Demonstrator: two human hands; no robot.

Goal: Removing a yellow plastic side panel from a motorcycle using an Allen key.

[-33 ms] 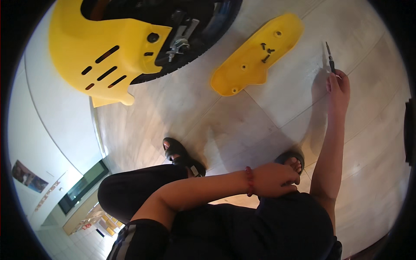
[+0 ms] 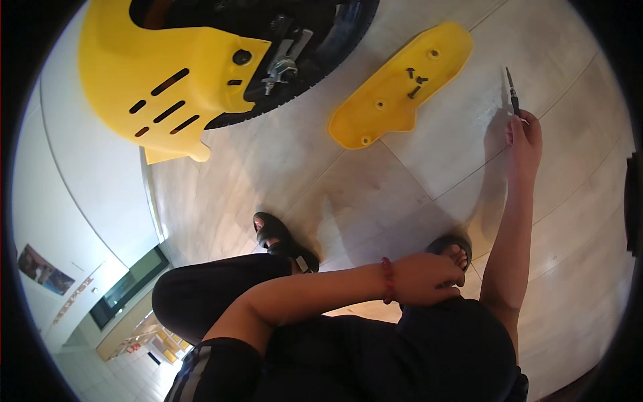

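Note:
Near the floor at the right, my right hand (image 2: 526, 128) grips a slim screwdriver (image 2: 512, 92) between thumb and fingers. Its dark-and-metal shaft points away from me, and part of the handle is hidden in the hand. My left hand (image 2: 429, 277), with a red bead bracelet at the wrist, rests on my right knee, fingers loosely bent and nothing seen in them. Left of the screwdriver, a yellow plastic cover (image 2: 395, 90) lies on the floor, its hollow side up. Several dark screws (image 2: 414, 91) sit in it.
At the upper left stands a yellow-bodied wheeled vehicle (image 2: 187, 60) with a black tyre (image 2: 315, 84) and a metal axle bracket (image 2: 284, 69). My feet in black sandals (image 2: 281, 241) are on the tiled floor (image 2: 375, 194). A white wall (image 2: 87, 161) runs along the left.
The view has shifted very slightly, so the vehicle and cover appear a little farther right. Both hands keep their grip and place.

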